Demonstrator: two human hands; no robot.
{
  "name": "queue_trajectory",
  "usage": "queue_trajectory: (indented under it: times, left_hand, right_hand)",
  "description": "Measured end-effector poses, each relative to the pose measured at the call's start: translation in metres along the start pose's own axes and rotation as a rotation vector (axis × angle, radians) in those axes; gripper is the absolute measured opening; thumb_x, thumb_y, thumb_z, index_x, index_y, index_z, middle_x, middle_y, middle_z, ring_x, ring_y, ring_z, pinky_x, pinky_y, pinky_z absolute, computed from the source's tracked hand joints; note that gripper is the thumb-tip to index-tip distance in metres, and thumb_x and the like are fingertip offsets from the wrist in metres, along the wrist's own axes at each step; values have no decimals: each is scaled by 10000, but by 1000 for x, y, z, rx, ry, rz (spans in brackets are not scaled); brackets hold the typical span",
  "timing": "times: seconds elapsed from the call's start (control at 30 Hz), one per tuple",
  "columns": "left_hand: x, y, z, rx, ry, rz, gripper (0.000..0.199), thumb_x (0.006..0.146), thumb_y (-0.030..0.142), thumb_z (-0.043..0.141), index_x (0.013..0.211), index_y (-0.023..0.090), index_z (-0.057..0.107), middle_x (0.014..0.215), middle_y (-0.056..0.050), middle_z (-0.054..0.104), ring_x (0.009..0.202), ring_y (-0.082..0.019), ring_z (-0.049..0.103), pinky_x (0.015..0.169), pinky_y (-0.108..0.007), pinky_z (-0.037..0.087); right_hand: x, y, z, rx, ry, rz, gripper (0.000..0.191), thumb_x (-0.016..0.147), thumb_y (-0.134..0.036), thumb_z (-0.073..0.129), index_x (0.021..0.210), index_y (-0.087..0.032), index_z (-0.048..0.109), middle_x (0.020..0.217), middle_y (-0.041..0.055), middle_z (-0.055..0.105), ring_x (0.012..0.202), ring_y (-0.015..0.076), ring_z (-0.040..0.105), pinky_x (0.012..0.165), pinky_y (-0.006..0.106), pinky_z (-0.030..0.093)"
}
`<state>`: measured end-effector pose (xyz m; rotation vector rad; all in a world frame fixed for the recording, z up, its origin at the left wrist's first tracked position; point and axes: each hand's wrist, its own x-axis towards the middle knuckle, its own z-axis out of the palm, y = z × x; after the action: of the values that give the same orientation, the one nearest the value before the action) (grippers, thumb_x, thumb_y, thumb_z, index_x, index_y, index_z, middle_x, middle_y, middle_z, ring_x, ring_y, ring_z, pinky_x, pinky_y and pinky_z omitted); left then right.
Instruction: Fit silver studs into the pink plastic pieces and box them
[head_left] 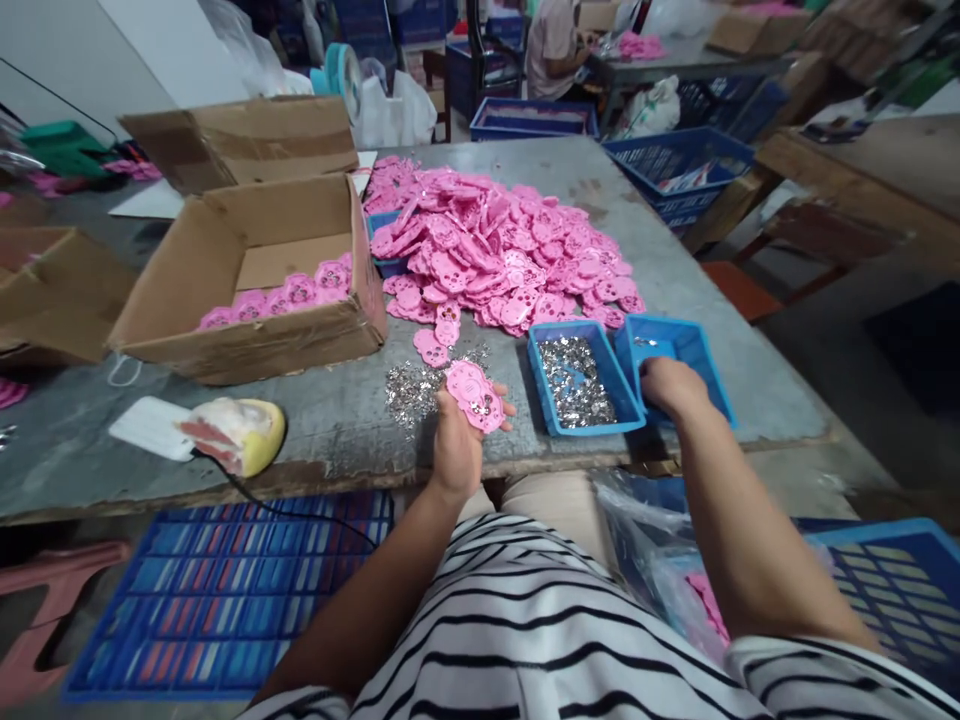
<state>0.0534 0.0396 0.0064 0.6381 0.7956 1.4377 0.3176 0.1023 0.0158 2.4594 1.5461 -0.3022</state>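
Note:
My left hand point(461, 440) holds a pink flower-shaped piece point(475, 397) with its thumb at the edge and fingers beneath. My right hand point(673, 386) reaches into the right blue tray point(686, 345), where a few small metal bits lie; its fingertips are hidden, so what they hold cannot be made out. Beside it stands another blue tray point(586, 430) full of small silver metal parts point(577, 385). Loose metal parts point(411, 393) are scattered left of my left hand. Behind the trays rises a large heap of pink pieces point(487, 245).
An open cardboard box point(262, 345) with a row of pink pieces stands at the left. A yellow and white object point(262, 436) with a dark cable lies near the table's front edge point(337, 470). Blue crates point(536, 120) and a person point(551, 50) are at the back.

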Motion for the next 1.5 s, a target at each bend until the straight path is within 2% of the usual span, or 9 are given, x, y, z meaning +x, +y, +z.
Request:
queue_trajectory:
  times: [0.1,0.23,0.53,0.67,0.8,0.9,1.0,1.2,1.5]
  left_hand:
    - [0,1,1,-7,5,-7,688,684,802,570,1008,195,568,827,-77,692,887,-254,689,644,-307,552]
    - [-2,1,-2,-4,13,-14,684,681,798,576,997,191,584,811,-71,698,816,-237,695,594,-289,539]
    - [-2,1,-3,18,10,-32,670,699,792,564,975,182,568,842,-76,701,758,-209,685,551,-265,512]
    - [-3,-2,-2,78,34,-56,622,692,717,649,996,189,522,823,-52,686,698,-179,668,496,-238,478]
    - [-4,-6,3,203,43,-90,502,644,434,805,947,195,484,790,-1,661,582,-119,616,454,-207,444]
    - [-6,-6,7,186,21,-178,491,617,345,803,955,185,485,768,12,645,550,-108,601,437,-201,436]
    - [-8,0,9,118,-3,-262,512,585,330,808,960,180,494,727,29,614,543,-117,608,412,-191,411]
    - [-8,10,5,20,-2,-313,517,530,312,851,892,170,509,718,25,609,561,-115,603,412,-190,417]
    - [-2,13,2,-34,26,-405,456,511,188,817,864,149,530,686,20,596,544,-100,566,402,-183,374]
  right_hand:
    - [-11,-10,-4,-32,-70,-14,356,867,-184,450,1117,-118,695,1153,228,674,1073,316,651,777,340,493]
    - [-14,-9,-6,4,-7,-4,353,873,-215,455,1117,-128,695,1136,217,685,1022,309,668,732,325,478]
    - [-6,5,-3,238,167,13,209,798,-125,527,901,-137,708,971,166,727,888,267,672,659,287,414]
    - [-13,3,-9,510,239,11,87,761,-150,564,723,-166,641,757,95,698,688,214,631,614,287,397]
    - [-46,-30,-8,912,136,-353,95,769,-253,573,701,-191,596,596,-2,594,485,138,501,522,264,388]
    - [-77,-63,2,933,146,-801,132,818,-277,548,725,-198,600,658,12,612,582,145,545,570,263,421]
    - [-94,-83,12,877,271,-1071,179,879,-232,495,732,-198,591,749,46,630,712,157,584,640,270,450]
    - [-92,-90,16,1014,222,-1171,187,909,-248,545,743,-207,621,785,41,641,750,151,617,668,280,490]
    - [-95,-97,18,1246,81,-1077,267,855,-428,650,706,-210,692,793,47,653,749,151,634,710,310,520]
